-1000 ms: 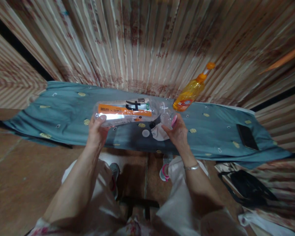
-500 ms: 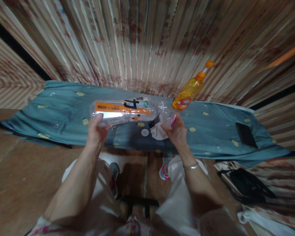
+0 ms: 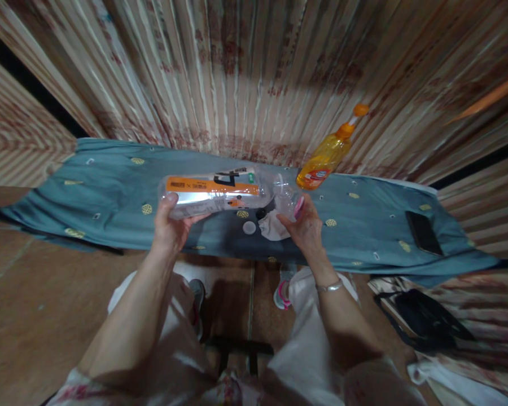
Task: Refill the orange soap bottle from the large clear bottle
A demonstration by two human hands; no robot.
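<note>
A: What's the setting?

B: A narrow board under a teal cloth (image 3: 110, 192) with small yellow motifs, set against pleated patterned curtains (image 3: 237, 73), above a brown tiled floor (image 3: 34, 316).

A: And the hands, from the head camera?

B: Both hold a clear plastic bottle (image 3: 220, 192) with an orange label, lying on its side just above the cloth. The left hand (image 3: 169, 228) is wrapped around the base end, thumb on top. The right hand (image 3: 307, 225) is closed around the neck end, fingers curled at the mouth.

A: What lies around that grip?

B: Just below the bottle, between the hands, a small white cap (image 3: 249, 227) and a dark patch with white on the cloth. Beyond the right hand stands an orange bottle (image 3: 324, 158) with a spout. Well out past the right hand, a dark phone (image 3: 423, 232) rests on the cloth.
</note>
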